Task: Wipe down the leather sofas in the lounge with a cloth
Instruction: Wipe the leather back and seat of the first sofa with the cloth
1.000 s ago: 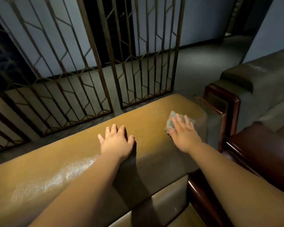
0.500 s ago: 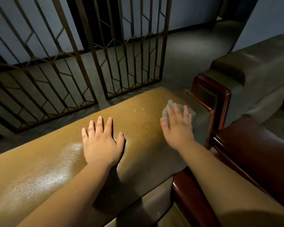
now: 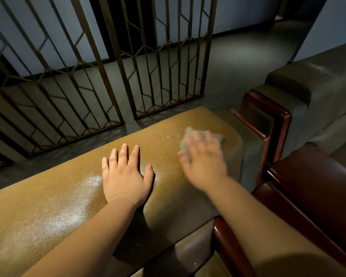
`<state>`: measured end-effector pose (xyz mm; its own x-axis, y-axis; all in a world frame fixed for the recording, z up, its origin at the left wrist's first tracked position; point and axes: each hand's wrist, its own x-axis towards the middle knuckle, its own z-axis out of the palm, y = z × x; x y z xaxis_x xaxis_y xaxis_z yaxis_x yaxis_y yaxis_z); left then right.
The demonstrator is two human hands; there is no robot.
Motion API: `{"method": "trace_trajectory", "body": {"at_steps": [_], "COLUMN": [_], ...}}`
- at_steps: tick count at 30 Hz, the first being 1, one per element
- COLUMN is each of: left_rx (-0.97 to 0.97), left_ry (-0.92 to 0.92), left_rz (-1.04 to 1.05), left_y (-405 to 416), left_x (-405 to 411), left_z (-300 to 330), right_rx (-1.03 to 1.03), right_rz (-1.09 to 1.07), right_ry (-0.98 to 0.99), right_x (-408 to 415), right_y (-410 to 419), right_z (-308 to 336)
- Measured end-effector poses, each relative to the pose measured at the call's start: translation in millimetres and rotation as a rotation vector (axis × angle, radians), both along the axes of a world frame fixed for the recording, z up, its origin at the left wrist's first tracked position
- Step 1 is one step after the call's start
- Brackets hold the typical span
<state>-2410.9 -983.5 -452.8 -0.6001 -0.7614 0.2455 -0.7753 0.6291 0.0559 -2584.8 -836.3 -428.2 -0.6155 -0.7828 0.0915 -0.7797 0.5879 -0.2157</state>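
Plainly, blurred right hand (image 3: 203, 162) presses grey cloth (image 3: 190, 139) flat onto grainy tan sofa back (image 3: 68, 200).

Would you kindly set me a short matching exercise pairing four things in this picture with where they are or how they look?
Things:
1. left hand
2. cloth
3. metal screen
4. wooden armrest

Descriptions:
A. dark red and glossy, at the right
B. flat on the tan sofa back, fingers spread
C. upright on the floor behind the sofa
D. grey, under the blurred right hand

Pairs: 1-B, 2-D, 3-C, 4-A
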Motion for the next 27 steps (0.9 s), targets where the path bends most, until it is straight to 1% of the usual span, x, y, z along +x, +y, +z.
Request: {"method": "trace_trajectory", "body": {"at_steps": [2, 3, 5, 6, 7, 9, 10, 11, 12, 13, 16, 18, 20, 22, 24, 25, 26, 27], "left_rx": [0.009, 0.014, 0.017, 0.014, 0.012, 0.007, 0.009, 0.014, 0.02, 0.025, 0.03, 0.036, 0.038, 0.04, 0.04, 0.043, 0.05, 0.057], "left_ry": [-0.005, -0.007, 0.0, 0.002, 0.001, 0.001, 0.0, -0.003, -0.008, -0.012, -0.02, -0.019, -0.009, -0.005, -0.004, -0.004, -0.006, -0.008], "left_rz": [-0.003, -0.006, -0.009, -0.007, -0.006, -0.006, -0.004, -0.005, -0.006, -0.007, -0.014, -0.017, -0.01, -0.009, -0.009, -0.01, -0.01, -0.011], "left_y": [-0.5, -0.4, -0.3, -0.4, -0.3, 0.1, -0.1, -0.6, -0.9, -1.1, -1.3, -1.2, -1.6, -1.4, -1.3, -1.9, -2.4, -2.7], "left_x": [0.2, 0.5, 0.9, 1.0, 0.7, 0.2, -0.1, -0.4, -0.6, -0.3, 0.6, 0.3, -0.1, -0.4, -0.6, -0.9, -1.2, -1.3], "left_z": [1.1, 1.7, 2.2, 2.3, 2.5, 2.0, 1.5, 1.1, 0.9, 0.8, 1.8, 2.1, 1.6, 1.0, 0.0, -0.5, -0.8, -0.8], "right_rx": [0.015, 0.038, 0.102, 0.114, 0.117, 0.138, 0.146, 0.159, 0.177, 0.194, 0.168, 0.179, 0.161, 0.199, 0.222, 0.226, 0.228, 0.226], "right_rz": [0.279, 0.371, 0.436, 0.403, 0.319, 0.07, -0.032, -0.09, -0.092, -0.02, 0.348, 0.435, 0.34, 0.128, -0.024, -0.025, 0.042, 0.16], "right_ry": [0.049, 0.047, 0.047, 0.077, 0.089, 0.014, -0.037, -0.063, -0.06, -0.035, -0.01, -0.06, -0.061, -0.088, -0.115, -0.118, -0.109, -0.097], "right_x": [45.0, 53.3, 29.8, 8.9, -16.1, -64.2, -76.8, -77.3, -64.2, -42.7, 27.4, 23.7, -20.3, -67.5, -81.8, -70.2, -49.4, -23.5], "right_y": [-4.3, -3.6, -4.0, -4.6, -5.2, -5.1, -7.4, -12.3, -20.0, -28.6, -41.1, -43.7, -48.4, -51.4, -61.7, -70.2, -80.2, -88.5], "right_z": [-9.9, -11.4, -2.2, 1.8, 6.4, 17.2, 21.5, 23.1, 23.2, 20.4, 4.5, 9.0, 16.7, 24.8, 30.2, 31.3, 30.0, 27.4]}}
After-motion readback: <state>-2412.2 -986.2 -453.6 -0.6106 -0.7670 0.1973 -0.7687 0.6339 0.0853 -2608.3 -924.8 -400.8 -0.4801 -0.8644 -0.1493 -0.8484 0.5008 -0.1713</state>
